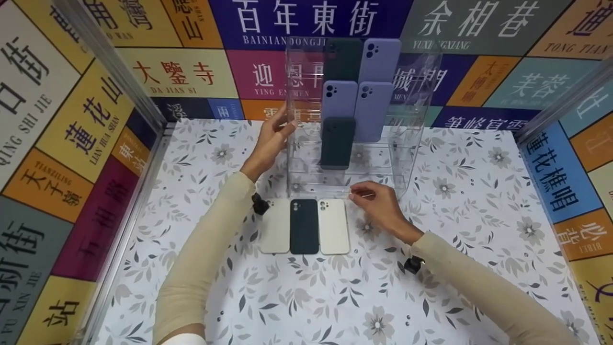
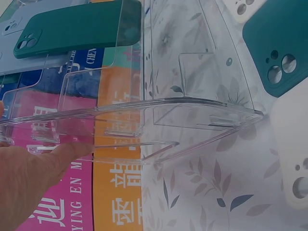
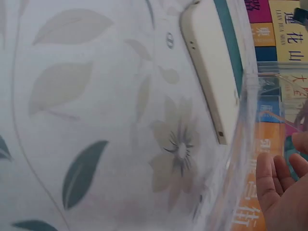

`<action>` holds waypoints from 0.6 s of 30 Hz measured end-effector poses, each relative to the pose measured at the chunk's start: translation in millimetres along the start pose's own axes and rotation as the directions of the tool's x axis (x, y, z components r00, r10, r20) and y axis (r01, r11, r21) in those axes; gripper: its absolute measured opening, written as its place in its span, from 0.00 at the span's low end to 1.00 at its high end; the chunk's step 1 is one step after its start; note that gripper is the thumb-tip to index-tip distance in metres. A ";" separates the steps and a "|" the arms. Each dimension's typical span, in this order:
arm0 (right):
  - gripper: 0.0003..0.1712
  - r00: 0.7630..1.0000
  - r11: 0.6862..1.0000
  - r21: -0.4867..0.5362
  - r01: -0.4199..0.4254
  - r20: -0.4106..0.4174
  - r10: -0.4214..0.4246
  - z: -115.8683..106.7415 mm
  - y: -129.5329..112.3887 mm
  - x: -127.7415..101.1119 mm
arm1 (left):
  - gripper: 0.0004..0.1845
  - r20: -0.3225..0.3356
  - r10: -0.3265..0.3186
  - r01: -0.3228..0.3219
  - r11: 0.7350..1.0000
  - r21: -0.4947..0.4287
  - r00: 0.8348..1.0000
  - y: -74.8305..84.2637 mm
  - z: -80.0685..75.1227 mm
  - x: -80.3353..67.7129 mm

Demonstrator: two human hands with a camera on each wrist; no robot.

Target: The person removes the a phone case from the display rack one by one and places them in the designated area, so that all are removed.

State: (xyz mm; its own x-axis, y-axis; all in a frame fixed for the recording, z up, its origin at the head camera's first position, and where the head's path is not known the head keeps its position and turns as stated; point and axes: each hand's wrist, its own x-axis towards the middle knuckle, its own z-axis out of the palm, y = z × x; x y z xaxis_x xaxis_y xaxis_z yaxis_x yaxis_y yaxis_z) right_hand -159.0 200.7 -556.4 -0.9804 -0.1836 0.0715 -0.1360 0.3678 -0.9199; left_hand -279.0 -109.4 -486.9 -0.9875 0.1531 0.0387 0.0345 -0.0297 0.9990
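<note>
A clear acrylic display stand (image 1: pixel 412 143) stands at the back of the table. My left hand (image 1: pixel 273 139) grips its left side panel, with fingertips on both faces in the left wrist view. Leaning in the stand are several phone cases, among them a purple case (image 1: pixel 374 112) and a dark green case (image 1: pixel 338 143). In front lie a dark green case (image 1: pixel 304 226) between a left cream case (image 1: pixel 275 235) and a right cream case (image 1: pixel 334 227). My right hand (image 1: pixel 380 206), fingers loosely bent and holding nothing, hovers by the stand's front edge, just right of the right cream case.
Floral-patterned cloth (image 1: pixel 469 201) covers the table. Panels with large printed characters (image 1: pixel 177 72) stand at the back and both sides, joined by metal corner posts (image 1: pixel 127 62). A small black object (image 1: pixel 413 264) sits beside the right sleeve.
</note>
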 end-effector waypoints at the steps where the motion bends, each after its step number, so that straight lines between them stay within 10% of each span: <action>1: 0.15 1.000 1.000 0.003 -0.004 0.007 0.004 -2.5 -1.6 0.6 | 0.37 0.000 -0.001 0.001 1.000 -0.001 1.000 -0.2 -0.1 0.0; 18: 0.18 0.998 0.996 0.086 0.022 0.051 -0.027 -42.3 -34.8 15.3 | 0.37 0.004 -0.023 0.023 0.999 0.024 1.000 2.0 -0.6 -0.8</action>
State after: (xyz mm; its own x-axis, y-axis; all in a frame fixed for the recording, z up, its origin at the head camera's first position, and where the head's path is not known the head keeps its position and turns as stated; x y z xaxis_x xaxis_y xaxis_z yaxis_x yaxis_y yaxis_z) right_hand -175.3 223.7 -507.0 -0.9679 -0.2396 0.0761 -0.1448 0.2839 -0.9479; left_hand -278.2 -110.2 -485.0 -0.9873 0.1578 0.0158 0.0156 -0.0020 0.9999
